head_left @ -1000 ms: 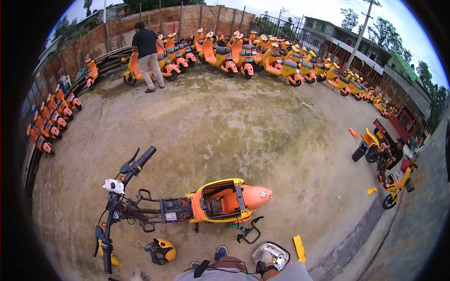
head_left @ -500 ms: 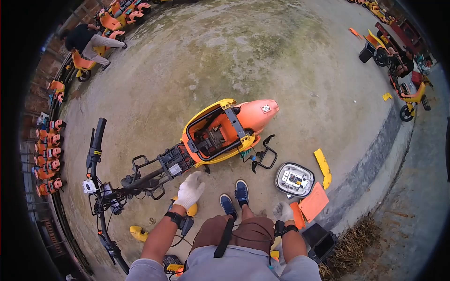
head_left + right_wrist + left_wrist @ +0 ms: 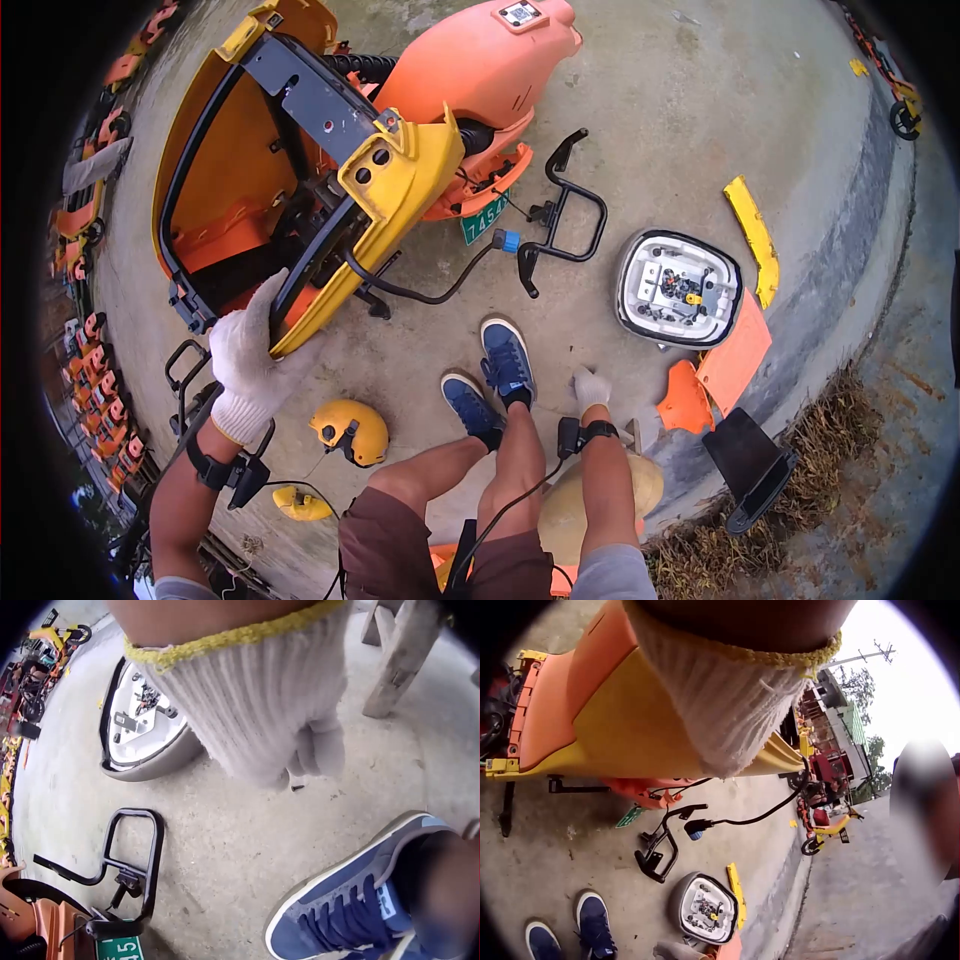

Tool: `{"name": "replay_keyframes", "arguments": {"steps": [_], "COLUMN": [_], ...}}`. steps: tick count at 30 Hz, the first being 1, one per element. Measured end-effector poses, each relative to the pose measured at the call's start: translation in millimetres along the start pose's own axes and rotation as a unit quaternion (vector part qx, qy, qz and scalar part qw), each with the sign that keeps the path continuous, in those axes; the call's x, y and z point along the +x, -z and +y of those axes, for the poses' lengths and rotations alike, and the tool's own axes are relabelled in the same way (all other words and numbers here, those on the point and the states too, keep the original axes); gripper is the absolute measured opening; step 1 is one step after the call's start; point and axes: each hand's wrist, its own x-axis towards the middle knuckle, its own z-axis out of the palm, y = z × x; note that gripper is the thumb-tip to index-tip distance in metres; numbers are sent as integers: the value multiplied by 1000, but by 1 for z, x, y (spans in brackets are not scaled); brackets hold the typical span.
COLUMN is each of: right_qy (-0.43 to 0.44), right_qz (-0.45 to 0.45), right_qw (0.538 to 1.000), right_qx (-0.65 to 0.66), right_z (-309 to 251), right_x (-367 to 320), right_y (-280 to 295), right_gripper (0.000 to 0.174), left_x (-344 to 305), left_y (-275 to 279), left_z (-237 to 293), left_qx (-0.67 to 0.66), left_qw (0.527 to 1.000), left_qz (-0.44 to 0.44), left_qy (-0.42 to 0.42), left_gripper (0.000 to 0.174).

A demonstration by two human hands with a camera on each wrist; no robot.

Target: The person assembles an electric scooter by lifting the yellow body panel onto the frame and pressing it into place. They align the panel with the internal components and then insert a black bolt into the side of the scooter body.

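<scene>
My left hand (image 3: pixel 250 360), in a white knit glove, grips the lower rim of the scooter's yellow-and-orange body shell (image 3: pixel 410 195). Its fingers are partly hidden against the shell, and the glove overlaps the yellow side panel (image 3: pixel 630 712) in the left wrist view. My right hand (image 3: pixel 592 388), also gloved, hangs low over the concrete beside my shoes, fingers loosely bent. A small dark screw (image 3: pixel 298 787) lies just past its fingertips in the right wrist view. The scooter's seat opening is uncovered, exposing an orange inner tub (image 3: pixel 225 250).
Right of my feet lie a black metal rack (image 3: pixel 575 225), a grey-rimmed box lid (image 3: pixel 680 290) with small parts in it, a yellow strip (image 3: pixel 752 240) and orange panels (image 3: pixel 738 355). A yellow helmet (image 3: pixel 350 432) sits at left, a wooden stool (image 3: pixel 401 660) near my right hand.
My view has tilted down and come closer to the scooter. The left hand has moved forward onto the body shell; the right hand has reached down toward the ground.
</scene>
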Motion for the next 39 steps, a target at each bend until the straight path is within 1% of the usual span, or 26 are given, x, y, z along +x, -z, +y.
{"name": "replay_keyframes", "arguments": {"steps": [2,4,6,8,10,14,16,17,18,19,20,22,23,26,28,29,30,31,32,33,34,35,36,37,38,39], "right_qy": [99,116,123,130,141,154,119,97,122,150,181,152,138,37,45,10,67,-4,-4,18,18,-77,-93,-97,-86,-75], "right_qz": [98,104,121,142,131,78,132,163,211,259,303,330,341,213,237,217,292,172,112,92,29,-47,-35,-59,-93,-121], "right_qw": [983,977,975,976,970,961,974,976,969,954,933,919,909,880,889,932,926,934,935,938,938,935,924,929,936,942], "right_qx": [-117,-146,-139,-100,-150,-217,-141,-103,-48,7,63,151,195,422,388,291,229,313,336,334,346,342,368,352,327,304], "right_z": [17,18,22,25,25,8,-15,-26,-31,-39,-49,-65,-71,-49,-31,-4,13,-63,-76,-70,-69,-85,-83,-85,-107,-127], "right_x": [48,71,81,85,86,79,63,53,46,40,34,18,8,-3,-22,-21,-25,-131,-170,-189,-211,-243,-248,-259,-275,-292], "right_y": [-37,-54,-64,-69,-74,-59,-44,-32,-20,-4,13,54,76,107,106,103,83,107,107,98,96,105,92,90,89,87], "right_gripper": [36,33,32,31,28,27,24,23,23,23,23,24,24,25,24,25,26,26,25,22,21,22,15,15,15,15], "left_x": [4,0,-15,-32,-41,-31,-23,-17,-12,-12,-3,-1,4,0,0,1,3,2,-3,-5,-9,-18,-32,-44,-59,-75], "left_y": [-3,-5,-17,-16,-23,-20,-19,-17,-15,-14,-11,-5,-4,-1,4,12,20,25,21,31,57,52,30,55,72,87], "left_z": [8,10,-4,-19,-27,-16,-11,-5,1,-1,6,8,11,1,-4,-1,1,-2,-10,-8,0,6,15,38,63,82], "left_qx": [-38,16,-100,-116,-66,-97,-80,-83,-88,-33,-38,-32,-27,-9,-15,-22,-22,-32,-22,3,-19,-19,-8,-55,-126,-241], "left_qw": [999,1000,993,987,993,992,996,995,994,999,999,999,999,1000,1000,1000,999,999,999,999,999,999,992,982,970,947], "left_qz": [0,4,-3,-37,17,6,10,3,-1,18,30,12,37,23,9,-12,-26,-32,-41,-53,-30,7,91,105,77,-56], "left_qy": [9,-16,63,105,98,78,42,51,59,24,-2,17,-1,-10,-11,-8,4,2,-12,-7,0,45,85,150,193,206], "left_gripper": [76,73,72,76,75,73,71,70,70,70,70,70,68,72,73,72,72,71,68,62,59,59,57,53,43,30]}}
